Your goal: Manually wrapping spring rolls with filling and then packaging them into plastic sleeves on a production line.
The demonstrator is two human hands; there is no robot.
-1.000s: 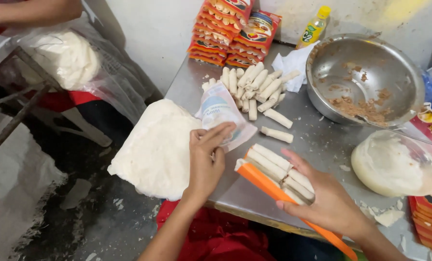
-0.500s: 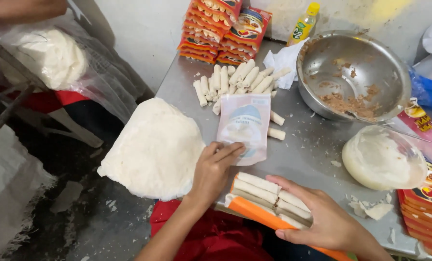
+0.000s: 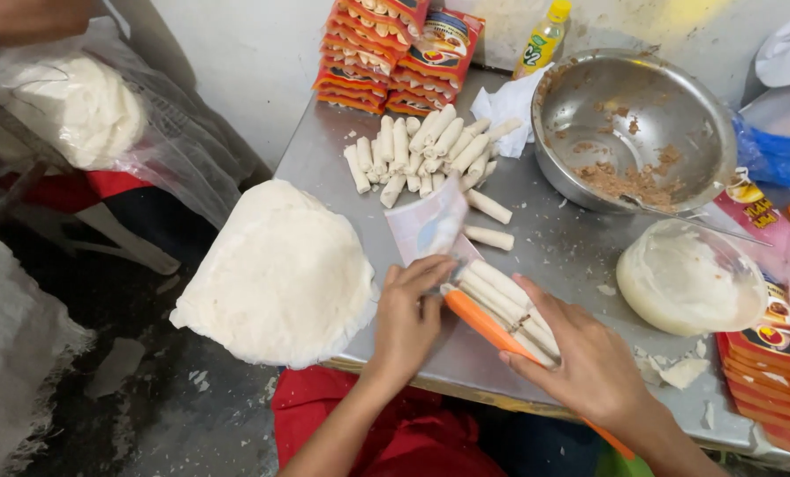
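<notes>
The left hand (image 3: 408, 322) fingers pinch the mouth of a small clear bag (image 3: 430, 225), and the right hand (image 3: 589, 362) curls closed under an orange tray (image 3: 488, 322) of white rolls (image 3: 505, 300) at lower centre. If the tray tilts or the bag mouth sags, rolls could spill onto the steel tabletop (image 3: 545, 265).

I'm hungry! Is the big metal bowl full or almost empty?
Almost empty. The metal bowl shows bare shiny sides, with only brown scraps low inside.
</notes>
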